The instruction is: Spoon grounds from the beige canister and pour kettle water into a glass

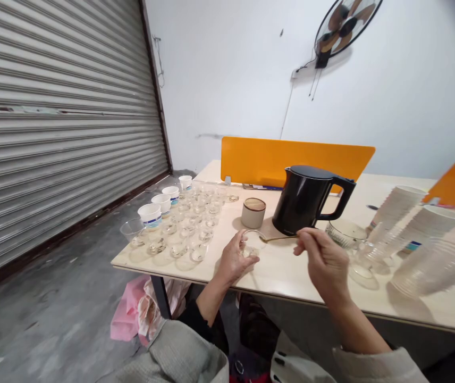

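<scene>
My left hand is wrapped round a small clear cup near the table's front edge. In my right hand is the handle of a thin gold-coloured spoon, pinched between the fingers. The spoon's tip reaches the rim of the clear cup; whether anything is on it is too small to tell. Just behind the cup stands a grey canister with a wooden-looking top. A black electric kettle sits behind my right hand, its handle pointing right.
Many small clear cups crowd the table's left part, with several white paper cups along its left edge. A glass bowl, stacked paper cups and stacked plastic cups are at right. An orange divider stands behind.
</scene>
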Demonstrator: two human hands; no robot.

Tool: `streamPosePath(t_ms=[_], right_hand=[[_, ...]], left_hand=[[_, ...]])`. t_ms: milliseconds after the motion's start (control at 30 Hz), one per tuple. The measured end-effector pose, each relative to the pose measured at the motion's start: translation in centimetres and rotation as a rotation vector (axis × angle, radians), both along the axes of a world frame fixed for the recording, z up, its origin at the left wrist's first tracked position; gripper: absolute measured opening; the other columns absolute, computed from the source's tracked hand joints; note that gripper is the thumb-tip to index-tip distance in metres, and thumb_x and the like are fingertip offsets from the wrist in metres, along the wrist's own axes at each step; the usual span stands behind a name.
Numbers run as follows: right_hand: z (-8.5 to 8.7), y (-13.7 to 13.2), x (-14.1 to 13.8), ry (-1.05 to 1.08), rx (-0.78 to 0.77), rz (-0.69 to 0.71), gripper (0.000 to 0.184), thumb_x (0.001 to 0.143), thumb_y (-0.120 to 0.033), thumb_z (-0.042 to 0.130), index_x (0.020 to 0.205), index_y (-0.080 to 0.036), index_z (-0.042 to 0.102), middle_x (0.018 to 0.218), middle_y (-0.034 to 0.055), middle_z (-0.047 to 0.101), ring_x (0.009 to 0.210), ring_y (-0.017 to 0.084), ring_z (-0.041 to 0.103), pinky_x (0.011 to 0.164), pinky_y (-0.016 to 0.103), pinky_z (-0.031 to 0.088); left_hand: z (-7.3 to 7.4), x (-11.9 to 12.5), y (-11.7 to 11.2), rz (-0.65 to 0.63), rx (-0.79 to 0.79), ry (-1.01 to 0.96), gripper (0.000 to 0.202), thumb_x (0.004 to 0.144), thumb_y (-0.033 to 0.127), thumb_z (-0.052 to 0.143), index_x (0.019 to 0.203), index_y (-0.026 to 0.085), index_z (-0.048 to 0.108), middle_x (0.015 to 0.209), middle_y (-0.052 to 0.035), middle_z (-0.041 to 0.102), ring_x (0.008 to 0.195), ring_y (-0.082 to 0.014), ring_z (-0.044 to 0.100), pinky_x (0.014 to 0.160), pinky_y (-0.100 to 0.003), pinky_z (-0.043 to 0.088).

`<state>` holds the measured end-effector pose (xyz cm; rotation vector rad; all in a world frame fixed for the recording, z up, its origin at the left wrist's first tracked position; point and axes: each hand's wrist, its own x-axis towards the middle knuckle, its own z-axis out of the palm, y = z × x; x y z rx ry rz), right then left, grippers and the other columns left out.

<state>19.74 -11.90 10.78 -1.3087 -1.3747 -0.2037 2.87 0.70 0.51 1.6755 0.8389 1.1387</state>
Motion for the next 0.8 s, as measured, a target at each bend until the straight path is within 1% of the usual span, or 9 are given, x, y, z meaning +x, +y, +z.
streamPosePath(t_ms=[167,233,300,467,533,600,667,733,800], right_hand=[[2.9,-4.8,3.7,-0.02,0.197,-0.408,0.022,0.101,-0.037,0.058,0.1,-0.021,0.073,0.071,0.0019,0.068,0.078,0.022,0.068,0.09,0.038,0.051],[3.3,-5.6,6.0,-0.077,0.223,-0.578,0.027,0.101,-0.039,0.056,0.101,-0.02,0.075,0.072,0.0042,0.07,0.081,0.025,0.07,0.089,0.038,0.051],[3.0,-5.3,8.5,-0.162,0.188,-0.682,0.031,0.101,-0.04,0.053,0.101,-0.018,0.075,0.072,0.0067,0.072,0.081,0.026,0.071,0.084,0.037,0.051],[0.8,-2.0,13.4,-0.352,-0.058,-0.802,0.035,0.099,-0.033,0.045,0.096,-0.014,0.074,0.08,0.013,0.074,0.078,0.026,0.068,0.068,0.034,0.043],[0.3,-0.6,14.2,-0.344,-0.172,-0.833,0.035,0.098,-0.034,0.045,0.095,-0.013,0.073,0.083,0.0142,0.073,0.072,0.024,0.063,0.063,0.033,0.039],[0.0,0.7,14.4,-0.296,-0.261,-0.822,0.036,0.098,-0.039,0.049,0.098,-0.012,0.073,0.087,0.0152,0.071,0.07,0.022,0.06,0.062,0.034,0.039],[0.0,1.6,14.3,-0.256,-0.288,-0.787,0.036,0.099,-0.042,0.055,0.108,-0.011,0.071,0.099,0.0152,0.07,0.078,0.022,0.063,0.068,0.035,0.047],[-0.1,2.3,14.1,-0.248,-0.285,-0.758,0.037,0.098,-0.042,0.063,0.122,-0.014,0.066,0.119,0.0136,0.067,0.097,0.023,0.067,0.082,0.039,0.055],[-0.3,2.7,14.1,-0.254,-0.293,-0.748,0.041,0.097,-0.041,0.067,0.131,-0.019,0.061,0.132,0.0103,0.062,0.112,0.024,0.065,0.093,0.044,0.057]], left_hand=[[-0.6,-0.1,0.2,-0.02,0.001,-0.01,0.089,0.065,0.015,0.088,0.145,0.021,0.05,0.133,-0.0128,0.066,0.117,-0.0264,0.065,0.108,-0.044,0.048],[-0.6,-0.1,0.2,-0.021,-0.005,-0.002,0.088,0.065,0.016,0.087,0.145,0.021,0.05,0.131,-0.013,0.067,0.117,-0.0267,0.066,0.108,-0.045,0.048],[-0.4,-0.1,0.1,-0.019,-0.019,0.01,0.09,0.064,0.015,0.087,0.145,0.021,0.05,0.13,-0.0133,0.068,0.117,-0.0274,0.066,0.108,-0.046,0.048],[0.0,-0.1,-0.3,-0.021,-0.037,0.004,0.088,0.064,0.014,0.086,0.144,0.021,0.052,0.127,-0.0113,0.07,0.116,-0.0266,0.066,0.109,-0.045,0.048],[0.0,-0.1,-0.4,-0.02,-0.038,-0.004,0.083,0.065,0.014,0.085,0.141,0.023,0.054,0.124,-0.0087,0.07,0.113,-0.0246,0.067,0.108,-0.044,0.049],[0.0,-0.1,-0.4,-0.018,-0.036,-0.014,0.078,0.066,0.014,0.083,0.139,0.025,0.056,0.121,-0.0065,0.07,0.109,-0.0225,0.067,0.106,-0.043,0.051],[0.1,0.0,-0.4,-0.012,-0.03,-0.014,0.077,0.065,0.013,0.083,0.137,0.025,0.058,0.119,-0.0059,0.07,0.107,-0.0216,0.067,0.105,-0.042,0.052],[0.1,0.0,-0.4,-0.004,-0.021,-0.001,0.077,0.065,0.013,0.083,0.137,0.024,0.058,0.118,-0.0058,0.07,0.106,-0.0214,0.067,0.104,-0.042,0.052],[0.0,0.1,-0.4,0.006,-0.014,0.007,0.077,0.065,0.013,0.084,0.136,0.025,0.058,0.118,-0.0052,0.07,0.105,-0.0213,0.067,0.104,-0.042,0.053]])
